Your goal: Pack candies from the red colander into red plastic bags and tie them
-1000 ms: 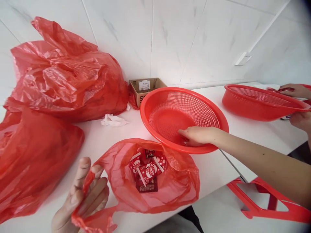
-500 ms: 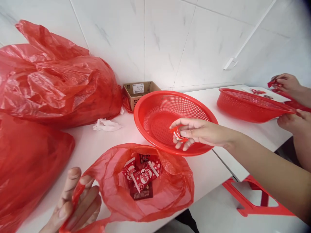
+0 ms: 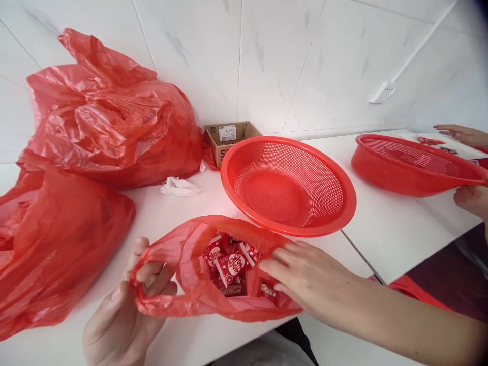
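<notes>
A red plastic bag (image 3: pixel 183 305) stands with its mouth open in front of me. My left hand (image 3: pixel 129 300) is closed around its left handle loop, fingers passed through the loop. Inside the bag lie several red-and-white wrapped sweets (image 3: pixel 233 264) and a dark red packet (image 3: pixel 234 288). My right hand (image 3: pixel 305 274) is at the bag's right rim, its curled fingers closed on the plastic; the fingertips are partly hidden. A red wrapped candy (image 3: pixel 268 290) with a small cartoon figure sits inside the bag, just beside my right thumb.
Behind the bag stands a red mesh basket (image 3: pixel 345 208). A cardboard box (image 3: pixel 221 152), crumpled tissue (image 3: pixel 180 186) and two bulky red bags (image 3: pixel 125 122) are to the left. Another person's hand (image 3: pixel 473 198) touches a second red basket (image 3: pixel 396 178) at the right.
My right hand has moved from above the basket down to the bag, and the candy it held now shows inside the bag. The other person's far hand no longer shows a candy.
</notes>
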